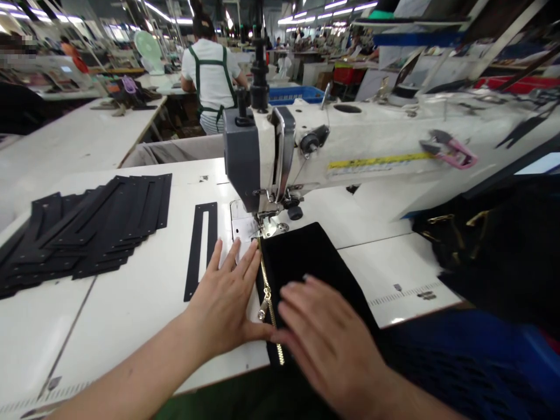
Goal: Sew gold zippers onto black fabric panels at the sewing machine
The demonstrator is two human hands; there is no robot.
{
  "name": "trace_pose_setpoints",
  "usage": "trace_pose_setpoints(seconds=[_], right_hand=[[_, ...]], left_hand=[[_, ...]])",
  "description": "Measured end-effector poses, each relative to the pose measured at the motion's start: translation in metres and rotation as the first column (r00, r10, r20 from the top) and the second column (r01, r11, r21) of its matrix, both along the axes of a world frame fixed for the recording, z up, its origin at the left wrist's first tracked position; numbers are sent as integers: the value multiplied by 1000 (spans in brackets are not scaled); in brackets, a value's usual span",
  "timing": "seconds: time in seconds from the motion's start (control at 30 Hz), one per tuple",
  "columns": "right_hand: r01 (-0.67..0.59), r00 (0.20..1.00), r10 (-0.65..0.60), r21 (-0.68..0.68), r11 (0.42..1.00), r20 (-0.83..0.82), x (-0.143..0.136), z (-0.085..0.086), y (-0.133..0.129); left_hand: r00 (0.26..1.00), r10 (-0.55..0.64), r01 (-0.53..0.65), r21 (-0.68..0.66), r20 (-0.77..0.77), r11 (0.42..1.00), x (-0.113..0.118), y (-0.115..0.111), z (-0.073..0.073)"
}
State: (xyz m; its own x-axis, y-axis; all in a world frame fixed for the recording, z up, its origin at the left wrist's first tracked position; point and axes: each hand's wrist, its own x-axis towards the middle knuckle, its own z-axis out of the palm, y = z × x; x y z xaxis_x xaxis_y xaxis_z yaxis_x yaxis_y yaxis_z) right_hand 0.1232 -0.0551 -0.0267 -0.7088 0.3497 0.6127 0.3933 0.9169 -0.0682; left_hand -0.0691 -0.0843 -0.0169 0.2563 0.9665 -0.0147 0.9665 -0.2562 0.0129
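Observation:
A black fabric panel (312, 256) lies on the sewing machine bed, its far edge close to the presser foot (261, 224). Along its left side runs a gold zipper (273, 318) with a metal pull (264, 306). My left hand (230, 294) lies spread over the panel's left edge, fingertips just short of the needle area and thumb across the zipper. Over the panel, right of the zipper, is my right hand (326, 329), somewhat blurred, fingers extended and slightly bent. Left of my left hand lies a black frame-shaped strip (191, 274) with a long slot.
A pile of similar black strips (100, 227) covers the table's left. The sewing machine (341, 137) carries a yellow tape measure and pink-handled snips (450, 149). Dark zippered pieces (490, 233) lie at right above a blue crate (464, 356). A person (210, 70) works ahead.

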Motion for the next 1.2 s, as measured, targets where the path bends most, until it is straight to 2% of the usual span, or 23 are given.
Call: trace_pose_setpoints(seconds=[0.03, 0.1, 0.23, 0.3, 0.4, 0.47, 0.6, 0.7, 0.83, 0.9, 0.97, 1.07, 1.2], right_hand=[[-107, 994, 107, -9, 994, 0, -2, -6, -12], [-175, 985, 175, -15, 984, 4, -3, -20, -31], [-76, 996, 72, -68, 995, -57, -2, -40, -46], [-39, 995, 30, -95, 995, -94, -1, -41, -48], [-16, 994, 5, -101, 995, -111, 0, -38, -50], [-13, 994, 2, -93, 996, -112, 1, -37, -50], [-3, 993, -4, -59, 998, -119, 5, -36, -48], [-22, 993, 19, -23, 999, -118, 6, -36, -45], [-44, 992, 45, 13, 999, -117, 6, -37, -39], [-61, 993, 64, 33, 998, -98, 5, -38, -37], [-68, 995, 72, 54, 996, -73, 3, -40, -36], [-27, 996, 33, 70, 997, -79, -1, -43, -38], [39, 996, -33, 73, 997, -89, -7, -44, -41]], left_hand=[[1000, 7, -7, -10, -10, 1000, 0, 0, -1], [1000, 21, -22, -45, -15, 999, -3, -1, -2], [993, 11, 5, -131, 119, 991, -12, -1, 2], [962, 75, -53, -91, 262, 994, -16, 4, 7], [864, 237, -245, -41, 444, 969, -15, 21, 11], [838, 300, -308, -59, 457, 950, -12, 34, 11], [869, 353, -338, -107, 345, 935, -8, 53, 7], [879, 342, -342, -61, 333, 938, -8, 56, 6], [816, 342, -347, -79, 466, 935, -9, 54, 3], [803, 297, -317, -52, 517, 947, -8, 54, -1], [821, 222, -282, 36, 525, 959, -6, 56, -7], [843, 160, -268, 143, 513, 953, -5, 65, -17], [840, 148, -278, 179, 522, 944, -9, 72, -21]])
